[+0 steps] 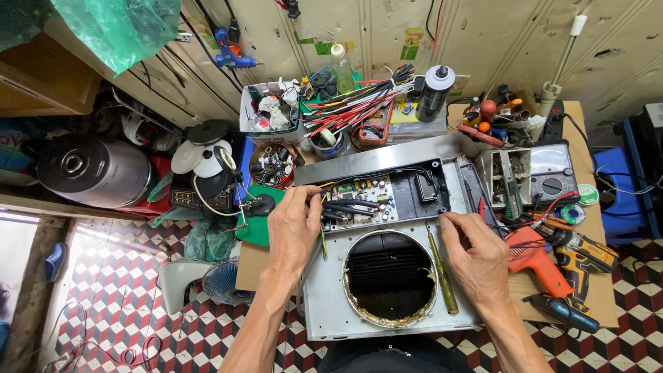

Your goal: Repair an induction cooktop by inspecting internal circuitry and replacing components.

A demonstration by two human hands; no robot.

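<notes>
A silver metal appliance housing [324, 304] lies on the bench with a large round opening [390, 278] in it. Its open top compartment shows a circuit board [369, 197] with black wires. My left hand [293, 228] rests at the left end of that board, fingers curled over the wires and what looks like a thin tool. My right hand [473, 259] lies flat on the housing to the right of the round opening, fingers pointing toward the board. A yellow-handled screwdriver [442, 273] lies on the housing just left of my right hand.
An orange power drill [535, 259] and other tools lie at the right. An analog multimeter [552, 173] sits behind them. Cable bundles, bottles and parts boxes [273, 110] crowd the back. A steel pot [93, 169] stands at left, over checkered floor tiles.
</notes>
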